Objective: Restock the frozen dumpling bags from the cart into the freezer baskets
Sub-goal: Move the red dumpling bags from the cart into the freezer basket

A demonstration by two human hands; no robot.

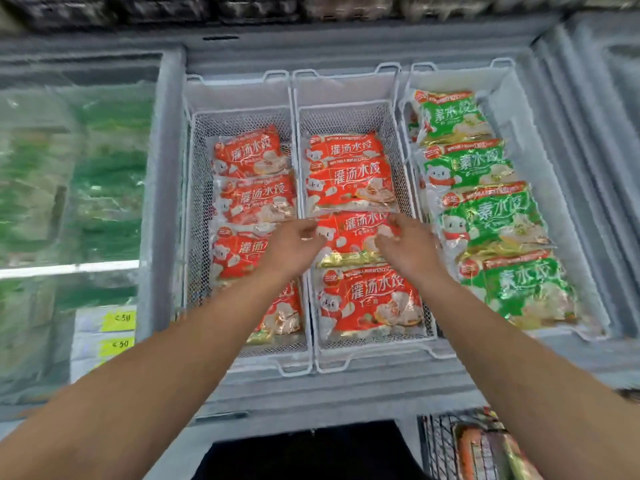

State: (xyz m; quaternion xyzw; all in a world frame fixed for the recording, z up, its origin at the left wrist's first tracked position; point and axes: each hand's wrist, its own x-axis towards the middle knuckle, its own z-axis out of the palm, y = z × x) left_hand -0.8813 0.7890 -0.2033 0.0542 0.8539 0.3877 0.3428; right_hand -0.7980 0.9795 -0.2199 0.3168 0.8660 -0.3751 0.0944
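While both hands reach into the middle basket (408, 188) of the open freezer (346, 386), the left hand (292, 245) and right hand (407, 249) lie apart on either edge of one red bag (353, 237), third in a row of four; whether the fingers pinch it cannot be told. Bags read "灌汤水饺". Left of that basket: a basket (194, 202) of like red bags. Right: green bags (491, 209) reading "素水饺". Below right: cart (446, 452). Far left: yellow tags (119, 318), "5.50", blurred.
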